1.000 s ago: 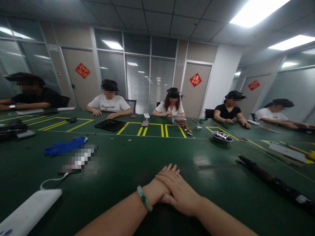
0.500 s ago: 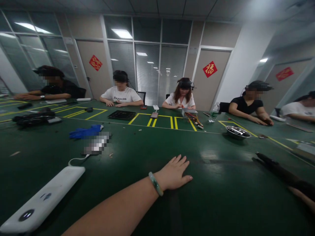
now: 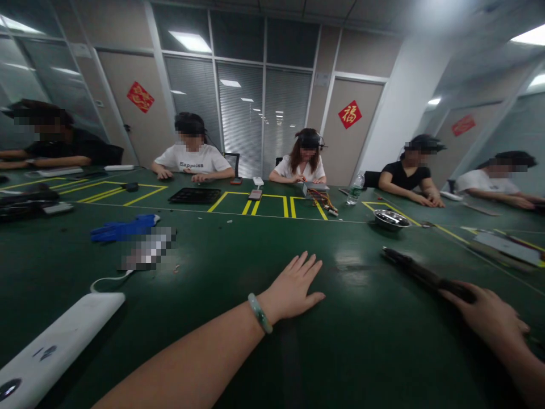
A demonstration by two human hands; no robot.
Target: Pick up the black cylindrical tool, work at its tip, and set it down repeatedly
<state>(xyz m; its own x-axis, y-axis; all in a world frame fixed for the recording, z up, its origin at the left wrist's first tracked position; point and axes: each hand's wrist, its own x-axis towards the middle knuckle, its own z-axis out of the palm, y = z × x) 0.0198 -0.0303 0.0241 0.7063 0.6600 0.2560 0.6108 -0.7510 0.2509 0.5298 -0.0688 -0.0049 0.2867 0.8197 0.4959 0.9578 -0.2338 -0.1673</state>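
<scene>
My left hand (image 3: 293, 287) lies palm down on the green tabletop, fingers spread, holding nothing. A pale green bangle (image 3: 259, 313) circles that wrist. Over at the right, my right hand (image 3: 494, 318) is closed around the thick end of a long black tool (image 3: 419, 274). The tool's slim tip points forward and left, away from me. Its exact kind is unclear, and part of my grip is hidden.
A white power bank (image 3: 63, 346) is cabled to a phone (image 3: 149, 250), with a blue glove (image 3: 125, 228) behind it. Beyond stand a black tray (image 3: 195, 196), a metal bowl (image 3: 392, 220) and a water bottle (image 3: 355, 188). Several people sit across the table (image 3: 238, 250).
My right hand has come into fuller view, carrying the black tool leftward. My left hand stays flat on the table. The whole view has shifted slightly to the right.
</scene>
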